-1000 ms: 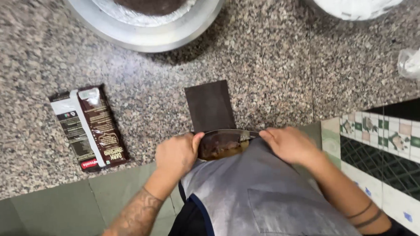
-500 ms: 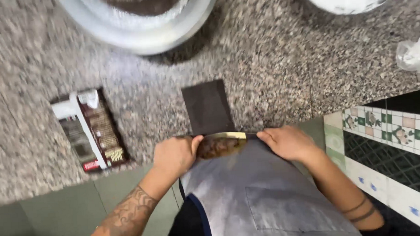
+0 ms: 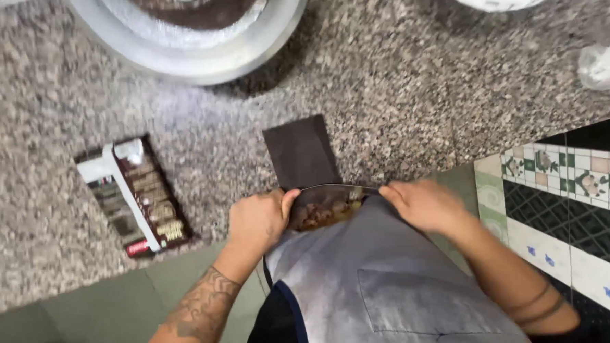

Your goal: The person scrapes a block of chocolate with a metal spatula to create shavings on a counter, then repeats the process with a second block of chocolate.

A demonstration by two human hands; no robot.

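The left hand [image 3: 256,221] gripped the left rim of a clear bag [image 3: 327,208], fingers curled shut on it; the right hand [image 3: 423,204] pinched the right rim likewise. To do this well, both rims wanted holding level and taut, so nothing spilled. The bag sat at the counter [image 3: 398,106] edge against the apron [image 3: 385,284], mouth stretched wide, brown chunks inside, just below a dark flat packet [image 3: 301,151] and right of a chocolate wrapper [image 3: 138,199]

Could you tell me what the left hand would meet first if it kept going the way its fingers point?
The left hand points right along the clear container it grips; next in line would likely be the right hand on the opposite rim.
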